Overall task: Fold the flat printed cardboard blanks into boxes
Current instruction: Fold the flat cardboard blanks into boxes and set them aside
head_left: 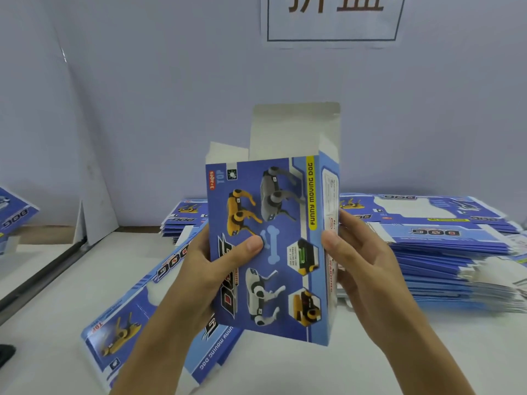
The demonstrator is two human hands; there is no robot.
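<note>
While both hands hold it upright above the white table (285, 366), I see the box (271, 246) squared open, top flaps standing. My left hand (205, 269) grips its left edge, thumb pressed on the printed front; my right hand (362, 260) clasps the right side panel. Flat blanks (456, 252) are stacked behind right, another blank (128, 317) lies under my left wrist.
</note>
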